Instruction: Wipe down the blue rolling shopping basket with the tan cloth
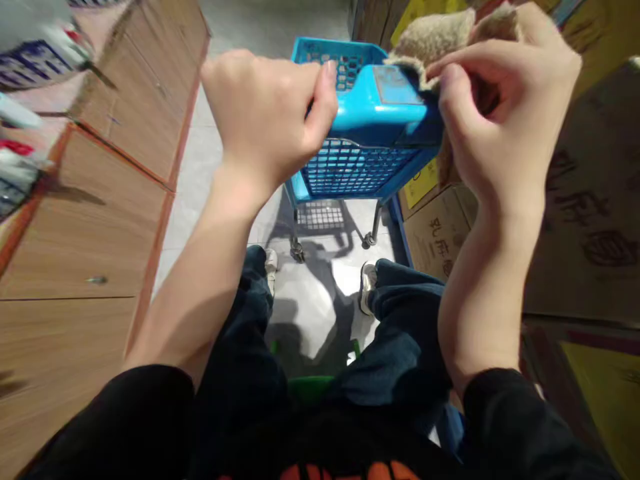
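Cloth (pixel 434 39) between right fingers (pixel 457 87), against blue basket (pixel 373 121)

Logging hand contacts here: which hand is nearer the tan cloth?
Right: the right hand grips the tan cloth; the left hand is apart from it, at the blue cart's left end.

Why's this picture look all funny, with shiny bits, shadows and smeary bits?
In the head view, light glints off the blue cart, and its grid-patterned shadow falls on the floor, near a bright glare patch; in the head view, the carton on the right looks soft and smeary; in the head view, the wooden cabinets look slanted and stretched.
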### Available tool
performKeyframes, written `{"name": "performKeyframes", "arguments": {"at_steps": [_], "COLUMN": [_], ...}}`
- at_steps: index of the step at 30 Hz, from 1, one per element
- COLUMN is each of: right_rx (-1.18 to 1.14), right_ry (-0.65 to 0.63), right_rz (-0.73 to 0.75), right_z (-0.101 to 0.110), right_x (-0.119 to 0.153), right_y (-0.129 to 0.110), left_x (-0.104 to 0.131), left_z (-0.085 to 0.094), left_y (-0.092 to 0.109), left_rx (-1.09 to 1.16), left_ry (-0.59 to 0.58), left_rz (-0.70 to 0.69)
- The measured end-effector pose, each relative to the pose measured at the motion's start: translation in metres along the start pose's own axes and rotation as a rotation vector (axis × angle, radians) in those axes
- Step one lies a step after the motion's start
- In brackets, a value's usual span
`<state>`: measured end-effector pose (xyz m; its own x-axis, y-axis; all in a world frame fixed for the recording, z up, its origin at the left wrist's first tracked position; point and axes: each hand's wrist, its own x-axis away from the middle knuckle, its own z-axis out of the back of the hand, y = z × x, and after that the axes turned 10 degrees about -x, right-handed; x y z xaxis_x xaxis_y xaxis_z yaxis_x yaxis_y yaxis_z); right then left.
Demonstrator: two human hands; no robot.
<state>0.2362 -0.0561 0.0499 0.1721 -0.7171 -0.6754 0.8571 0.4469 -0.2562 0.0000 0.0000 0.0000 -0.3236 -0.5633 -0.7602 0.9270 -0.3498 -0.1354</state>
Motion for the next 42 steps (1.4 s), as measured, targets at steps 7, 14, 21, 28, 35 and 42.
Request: {"name": "performKeyframes", "arguments": {"at_steps": [7, 14, 21, 28, 35, 42], "right_rx": [0.122, -0.131, -0.015, -0.163, -0.055, -0.133], "right_ry": [0.057, -0.022, 0.1, -0.022, 0.117, 0.038], "right_rz": [-0.071, 0.117, -0.015, 0.117, 0.04, 0.202], "right_z": [-0.014, -0.009, -0.021, -0.015, -0.022, -0.013], "right_x": [0.003, 0.004, 0.003, 0.005, 0.004, 0.003], "right_y": [-0.012, -0.008, -0.008, -0.009, -0.005, -0.006], "left_x": [0.0, 0.0, -0.002, 0.0, -0.002, 0.002], "left_z": [0.003, 0.004, 0.006, 0.006, 0.007, 0.006], "left_y": [0.003, 0.001, 0.003, 0.001, 0.002, -0.003], "left_rx": [0.021, 0.044, 0.026, -0.004, -0.022, -0.015], "left_ry": [0.023, 0.027, -0.012, -0.016, -0.054, -0.03], "left_rz": [0.013, 0.015, 0.01, 0.015, 0.019, 0.014]}}
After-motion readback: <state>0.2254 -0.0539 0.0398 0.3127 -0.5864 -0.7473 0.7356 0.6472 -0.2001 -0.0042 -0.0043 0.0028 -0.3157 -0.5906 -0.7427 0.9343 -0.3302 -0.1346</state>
